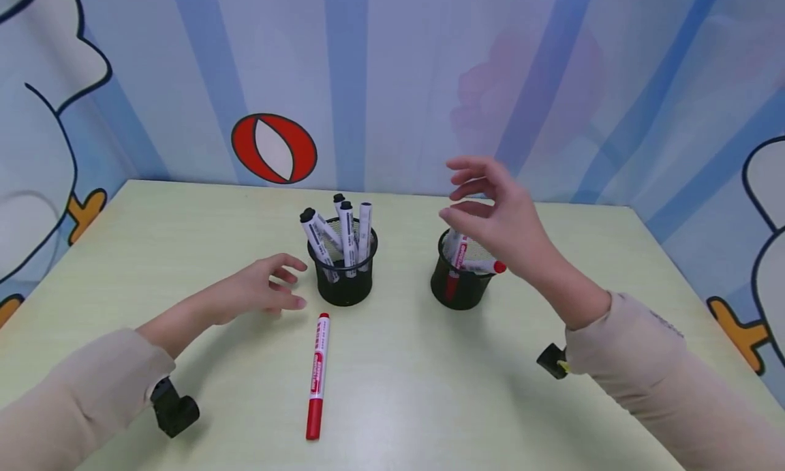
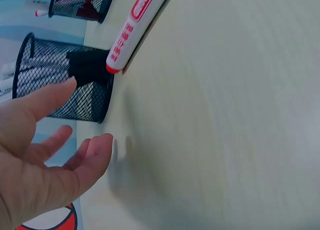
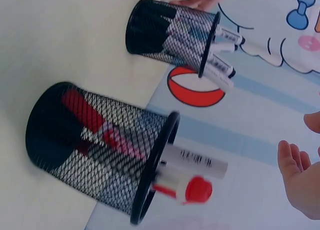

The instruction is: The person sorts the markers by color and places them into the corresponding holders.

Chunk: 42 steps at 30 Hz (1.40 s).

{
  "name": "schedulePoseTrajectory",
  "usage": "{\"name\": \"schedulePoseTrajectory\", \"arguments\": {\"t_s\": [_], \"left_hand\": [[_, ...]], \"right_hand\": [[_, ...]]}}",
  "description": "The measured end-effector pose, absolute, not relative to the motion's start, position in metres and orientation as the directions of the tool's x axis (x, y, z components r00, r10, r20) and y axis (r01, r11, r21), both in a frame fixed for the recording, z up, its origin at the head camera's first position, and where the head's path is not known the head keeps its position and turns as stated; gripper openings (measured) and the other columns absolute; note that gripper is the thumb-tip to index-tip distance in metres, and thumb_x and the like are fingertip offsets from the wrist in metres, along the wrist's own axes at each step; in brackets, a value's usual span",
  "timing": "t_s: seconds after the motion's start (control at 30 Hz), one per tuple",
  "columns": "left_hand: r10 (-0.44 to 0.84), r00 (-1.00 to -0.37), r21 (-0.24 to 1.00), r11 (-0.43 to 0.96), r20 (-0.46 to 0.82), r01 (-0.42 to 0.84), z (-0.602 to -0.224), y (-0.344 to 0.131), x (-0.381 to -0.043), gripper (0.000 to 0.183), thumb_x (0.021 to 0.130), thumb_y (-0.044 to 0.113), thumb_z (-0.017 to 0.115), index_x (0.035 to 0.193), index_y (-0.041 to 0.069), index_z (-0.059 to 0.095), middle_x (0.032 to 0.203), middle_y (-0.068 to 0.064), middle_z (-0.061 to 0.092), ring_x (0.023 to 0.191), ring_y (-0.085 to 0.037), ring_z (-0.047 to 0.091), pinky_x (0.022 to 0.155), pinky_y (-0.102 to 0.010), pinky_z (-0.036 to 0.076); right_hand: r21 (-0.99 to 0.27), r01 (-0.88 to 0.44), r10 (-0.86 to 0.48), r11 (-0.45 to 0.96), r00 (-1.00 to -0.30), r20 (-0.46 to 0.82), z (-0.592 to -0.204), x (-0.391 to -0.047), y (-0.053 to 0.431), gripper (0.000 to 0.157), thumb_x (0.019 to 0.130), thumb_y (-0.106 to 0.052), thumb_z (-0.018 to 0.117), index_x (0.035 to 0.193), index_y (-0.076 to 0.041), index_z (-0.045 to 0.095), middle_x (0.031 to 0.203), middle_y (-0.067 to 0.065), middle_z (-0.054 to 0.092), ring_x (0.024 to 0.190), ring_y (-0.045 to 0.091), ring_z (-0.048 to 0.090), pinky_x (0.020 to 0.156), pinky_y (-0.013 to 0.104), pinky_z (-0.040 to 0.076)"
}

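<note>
My right hand (image 1: 499, 215) hovers above the right black mesh cup (image 1: 461, 294), fingers loosely bent and holding nothing. In that cup stand red markers (image 1: 460, 251); a red-tipped one (image 3: 198, 189) pokes out past the rim in the right wrist view. My left hand (image 1: 257, 290) is just left of the other mesh cup (image 1: 345, 294), its fingers spread and relaxed with nothing between them. That left cup bears several black-capped markers (image 1: 348, 236). A lone red marker (image 1: 317, 375) lies on the table in front of the left cup.
Both cups stand on a pale wooden table (image 1: 392, 416). Behind its far edge hangs a blue striped backdrop (image 1: 398, 82) with cartoon figures and a red-and-white oval (image 1: 274, 148). A small black camera (image 1: 174, 406) is worn at the left sleeve, another camera (image 1: 553, 360) at the right.
</note>
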<state>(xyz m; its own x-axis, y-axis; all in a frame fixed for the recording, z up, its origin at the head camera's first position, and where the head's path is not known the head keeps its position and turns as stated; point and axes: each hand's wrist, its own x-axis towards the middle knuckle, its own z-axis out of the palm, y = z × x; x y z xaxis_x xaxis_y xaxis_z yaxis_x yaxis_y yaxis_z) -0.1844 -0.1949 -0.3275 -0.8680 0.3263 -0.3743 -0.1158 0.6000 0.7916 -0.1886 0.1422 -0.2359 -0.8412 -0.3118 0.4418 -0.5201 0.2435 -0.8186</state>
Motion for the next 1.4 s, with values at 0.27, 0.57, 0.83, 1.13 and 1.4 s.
{"name": "schedulePoseTrajectory", "arguments": {"t_s": [0.27,0.57,0.83,1.13,1.4], "left_hand": [[0.258,-0.877,0.731,0.668,-0.404,-0.14,-0.326,-0.181,-0.17,0.057,0.084,0.024,0.07,0.13,0.007,0.041,0.111,-0.015,0.048,0.081,-0.022,0.056,0.071,-0.03,0.051],[0.211,-0.894,0.67,0.732,-0.396,-0.124,-0.33,-0.167,-0.159,0.055,0.081,0.027,0.073,0.126,0.01,0.046,0.1,-0.01,0.054,0.071,-0.019,0.056,0.065,-0.03,0.047],[0.125,-0.913,0.644,0.746,-0.388,-0.172,-0.334,-0.155,-0.148,0.058,0.079,0.033,0.073,0.125,0.01,0.047,0.09,-0.007,0.055,0.069,-0.018,0.055,0.063,-0.028,0.044],[0.157,-0.946,0.628,0.776,-0.284,-0.06,-0.344,-0.144,-0.137,0.053,0.078,0.027,0.074,0.12,0.007,0.048,0.072,-0.005,0.053,0.054,-0.016,0.051,0.053,-0.026,0.038],[0.166,-0.962,0.596,0.803,-0.215,0.005,-0.35,-0.136,-0.134,0.048,0.076,0.024,0.075,0.114,0.006,0.053,0.069,-0.004,0.05,0.056,-0.016,0.048,0.051,-0.026,0.038]], "right_hand": [[-0.843,-0.433,-0.225,0.318,-0.899,0.377,-0.237,-0.194,0.176,0.047,0.086,-0.005,0.064,0.131,-0.012,0.049,0.112,0.004,0.051,0.101,0.02,0.055,0.087,0.025,0.048],[-0.834,-0.332,-0.146,0.441,-0.943,0.298,-0.263,-0.206,0.218,0.054,0.087,-0.006,0.063,0.137,-0.011,0.042,0.113,0.0,0.05,0.098,0.01,0.055,0.075,0.016,0.05],[-0.863,-0.183,-0.178,0.47,-0.978,0.11,-0.3,-0.214,0.243,0.066,0.087,-0.009,0.065,0.143,-0.01,0.031,0.125,0.013,0.046,0.106,0.018,0.051,0.077,0.016,0.049],[-0.928,-0.081,-0.383,0.364,-0.921,-0.07,-0.342,-0.216,0.242,0.091,0.075,0.002,0.072,0.147,-0.014,0.018,0.141,0.02,0.028,0.124,0.036,0.034,0.086,0.025,0.048],[-0.946,-0.099,-0.425,0.308,-0.904,-0.044,-0.353,-0.219,0.227,0.097,0.071,0.0,0.076,0.146,-0.012,0.015,0.145,0.017,0.026,0.129,0.033,0.029,0.101,0.043,0.038]]}}
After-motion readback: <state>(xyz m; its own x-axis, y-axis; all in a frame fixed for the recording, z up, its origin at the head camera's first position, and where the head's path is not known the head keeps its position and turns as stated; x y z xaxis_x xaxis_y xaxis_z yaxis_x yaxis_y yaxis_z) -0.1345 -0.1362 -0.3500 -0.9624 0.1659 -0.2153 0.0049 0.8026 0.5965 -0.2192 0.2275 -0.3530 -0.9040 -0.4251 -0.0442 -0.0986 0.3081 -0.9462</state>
